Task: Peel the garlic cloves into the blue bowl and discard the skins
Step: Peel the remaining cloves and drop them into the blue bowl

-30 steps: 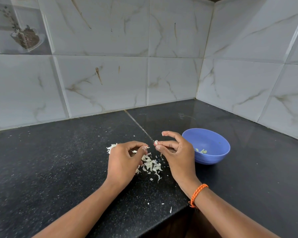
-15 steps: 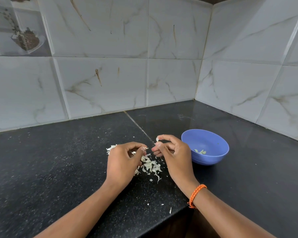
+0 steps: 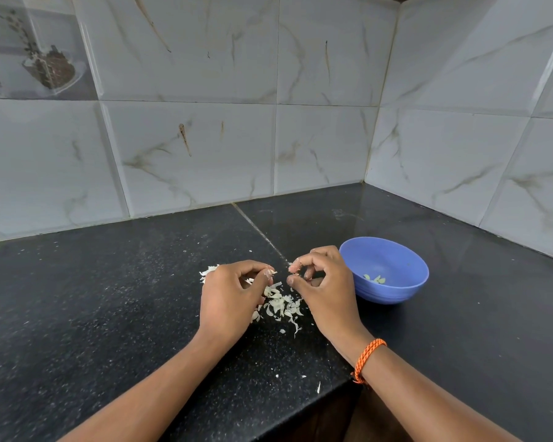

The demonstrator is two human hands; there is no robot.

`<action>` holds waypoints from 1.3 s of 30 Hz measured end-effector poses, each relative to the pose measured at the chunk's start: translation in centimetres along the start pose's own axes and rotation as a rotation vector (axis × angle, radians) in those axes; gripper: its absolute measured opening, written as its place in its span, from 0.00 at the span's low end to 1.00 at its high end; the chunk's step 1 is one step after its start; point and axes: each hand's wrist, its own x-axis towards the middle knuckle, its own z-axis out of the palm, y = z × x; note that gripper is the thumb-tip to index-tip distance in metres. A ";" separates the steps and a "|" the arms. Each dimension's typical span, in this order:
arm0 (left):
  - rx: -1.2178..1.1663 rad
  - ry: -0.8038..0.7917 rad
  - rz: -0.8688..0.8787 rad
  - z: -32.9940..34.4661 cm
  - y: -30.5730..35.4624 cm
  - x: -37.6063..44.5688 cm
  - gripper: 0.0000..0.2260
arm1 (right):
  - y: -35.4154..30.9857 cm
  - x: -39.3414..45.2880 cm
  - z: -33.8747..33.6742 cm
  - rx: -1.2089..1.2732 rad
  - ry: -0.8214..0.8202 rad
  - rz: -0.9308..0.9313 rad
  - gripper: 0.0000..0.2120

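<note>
Above the skins [image 3: 281, 306], the left hand [image 3: 229, 298] and right hand [image 3: 324, 290] curl fingertips, seemingly pinching small bits; what they hold cannot be told. Flakes should drop onto that pile, clear of the blue bowl [image 3: 396, 291].

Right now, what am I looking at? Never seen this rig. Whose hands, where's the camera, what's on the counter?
No robot: a person's two bare hands, filmed by one camera worn on the head, looking down. The left hand and right hand hover over a black counter, each pinching a small pale bit, probably garlic or skin. A pile of garlic skins lies between them. To the right sits a blue bowl holding a few peeled cloves. An orange wristband circles the right wrist.
</note>
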 end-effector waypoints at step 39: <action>-0.213 -0.075 -0.055 -0.2 0.2 -0.1 0.04 | -0.5 -0.4 0.4 -0.078 -0.076 -0.184 0.05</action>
